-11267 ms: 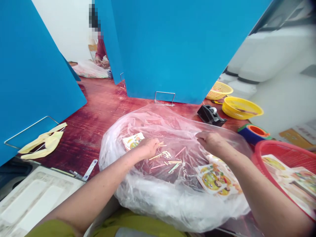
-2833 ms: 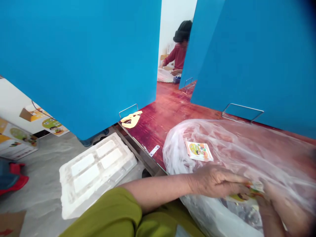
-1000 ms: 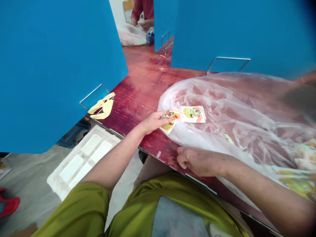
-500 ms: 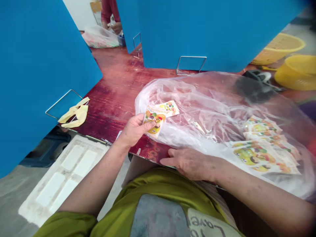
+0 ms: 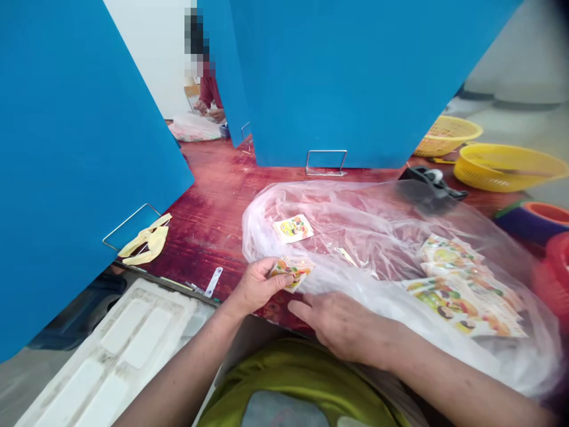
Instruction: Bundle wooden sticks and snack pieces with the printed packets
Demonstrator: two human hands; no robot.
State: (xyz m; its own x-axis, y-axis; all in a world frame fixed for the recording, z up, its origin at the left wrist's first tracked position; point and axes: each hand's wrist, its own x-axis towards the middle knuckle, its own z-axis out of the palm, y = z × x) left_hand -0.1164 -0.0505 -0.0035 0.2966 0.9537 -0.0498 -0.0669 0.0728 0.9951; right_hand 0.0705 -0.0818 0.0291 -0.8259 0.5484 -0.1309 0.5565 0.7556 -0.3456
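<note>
My left hand [image 5: 254,287] holds a small printed packet with a cartoon design [image 5: 291,272] between thumb and fingers, near the table's front edge. A large clear plastic bag [image 5: 338,237] lies on the table, and a similar packet [image 5: 293,228] rests on or under its film a little beyond that hand. My right hand [image 5: 338,325] lies flat on the near fold of the bag, fingers apart, holding nothing. Several printed sheets [image 5: 457,290] show through the plastic at the right.
Blue partition boards [image 5: 355,77] on wire stands rise behind the red wooden table [image 5: 213,219]. Yellow gloves [image 5: 144,246], a tape dispenser [image 5: 433,181], yellow baskets [image 5: 504,169] and a white foam tray [image 5: 128,350] lie around. A person [image 5: 207,98] works beyond the boards.
My left hand has moved down and right, toward the near table edge, with a packet in it. The other packet now lies separate on the bag. The view has turned a little left-to-right.
</note>
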